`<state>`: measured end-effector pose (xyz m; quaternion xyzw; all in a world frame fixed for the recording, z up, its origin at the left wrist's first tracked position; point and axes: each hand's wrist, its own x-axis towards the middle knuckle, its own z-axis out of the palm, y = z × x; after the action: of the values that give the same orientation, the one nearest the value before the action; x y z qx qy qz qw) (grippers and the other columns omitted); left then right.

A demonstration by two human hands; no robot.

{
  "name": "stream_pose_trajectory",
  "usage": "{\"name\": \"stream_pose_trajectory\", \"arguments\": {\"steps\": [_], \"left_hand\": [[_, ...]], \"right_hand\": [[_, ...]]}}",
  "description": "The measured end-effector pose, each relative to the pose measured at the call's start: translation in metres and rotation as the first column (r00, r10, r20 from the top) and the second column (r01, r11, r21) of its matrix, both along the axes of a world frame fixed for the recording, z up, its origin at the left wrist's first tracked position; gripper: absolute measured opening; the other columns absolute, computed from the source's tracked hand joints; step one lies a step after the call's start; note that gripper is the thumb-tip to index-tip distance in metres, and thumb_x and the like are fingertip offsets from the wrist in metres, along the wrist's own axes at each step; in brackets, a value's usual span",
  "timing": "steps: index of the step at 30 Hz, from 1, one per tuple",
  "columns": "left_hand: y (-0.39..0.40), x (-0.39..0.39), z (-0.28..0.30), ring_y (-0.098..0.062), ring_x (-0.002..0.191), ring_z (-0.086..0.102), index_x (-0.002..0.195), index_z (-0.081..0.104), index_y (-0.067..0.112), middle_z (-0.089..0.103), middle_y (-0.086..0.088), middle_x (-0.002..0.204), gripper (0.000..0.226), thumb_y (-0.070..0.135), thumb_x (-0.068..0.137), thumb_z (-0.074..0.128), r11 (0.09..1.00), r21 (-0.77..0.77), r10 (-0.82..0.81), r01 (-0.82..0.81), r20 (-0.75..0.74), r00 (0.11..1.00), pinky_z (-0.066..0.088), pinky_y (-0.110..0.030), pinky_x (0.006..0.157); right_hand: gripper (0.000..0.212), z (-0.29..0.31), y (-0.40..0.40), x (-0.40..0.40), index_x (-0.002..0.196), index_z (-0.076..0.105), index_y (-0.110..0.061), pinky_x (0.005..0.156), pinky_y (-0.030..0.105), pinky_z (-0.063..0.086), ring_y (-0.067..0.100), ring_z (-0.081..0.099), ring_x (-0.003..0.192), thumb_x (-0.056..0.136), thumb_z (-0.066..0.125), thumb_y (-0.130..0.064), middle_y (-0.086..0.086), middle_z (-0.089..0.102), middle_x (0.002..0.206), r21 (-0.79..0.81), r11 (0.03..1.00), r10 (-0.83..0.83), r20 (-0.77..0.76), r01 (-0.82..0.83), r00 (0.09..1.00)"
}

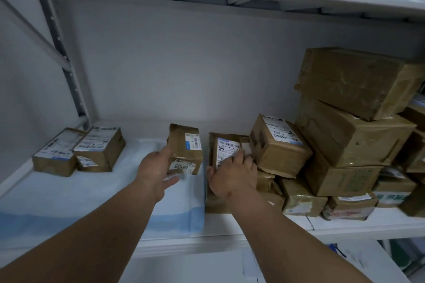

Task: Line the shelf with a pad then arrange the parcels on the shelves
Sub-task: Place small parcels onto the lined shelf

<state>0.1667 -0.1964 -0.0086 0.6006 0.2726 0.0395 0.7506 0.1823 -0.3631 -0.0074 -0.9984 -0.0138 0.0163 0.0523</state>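
Rightward, stacked boxes (351, 126) crowd the right hand (232, 174).

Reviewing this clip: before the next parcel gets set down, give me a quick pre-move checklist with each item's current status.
1. Pad lies on the shelf: ok.
2. Pad covers the whole shelf: not ok, right part is bare.
3. Left hand grips the small parcel: ok.
4. Free pad space left of that parcel: ok.
5. Right hand has a firm hold on the labelled parcel: cannot tell.
6. Stacked boxes at right sit stable: cannot tell, they look tilted.
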Motion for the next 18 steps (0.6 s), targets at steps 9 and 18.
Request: {"name": "stream_pose_trajectory", "arguments": {"steps": [9, 18], "left_hand": [[0.013, -0.001, -0.007, -0.029, 0.094, 0.068, 0.104, 0.063, 0.01, 0.072, -0.015, 0.1, 0.024, 0.032, 0.097, 0.055, 1.0, 0.021, -0.015, 0.016, -0.027, 1.0, 0.058, -0.041, 0.082], [0.016, 0.0, -0.009, -0.031, 0.097, 0.068, 0.104, 0.062, 0.011, 0.071, -0.015, 0.102, 0.022, 0.03, 0.098, 0.053, 0.999, -0.001, -0.032, 0.032, -0.029, 0.999, 0.057, -0.044, 0.087]], "right_hand": [[0.059, -0.01, -0.005, 0.006, 0.147, 0.036, -0.018, 0.112, 0.05, 0.02, 0.033, 0.033, 0.137, 0.098, 0.035, -0.051, 0.005, 0.037, 0.15, -0.059, 0.988, 0.147, 0.098, -0.142, 0.984], [0.056, -0.008, -0.013, 0.015, 0.143, 0.037, -0.025, 0.115, 0.046, 0.017, 0.027, 0.04, 0.136, 0.092, 0.051, -0.043, -0.001, 0.042, 0.148, -0.001, 0.977, 0.212, 0.126, -0.213, 0.969]]}}
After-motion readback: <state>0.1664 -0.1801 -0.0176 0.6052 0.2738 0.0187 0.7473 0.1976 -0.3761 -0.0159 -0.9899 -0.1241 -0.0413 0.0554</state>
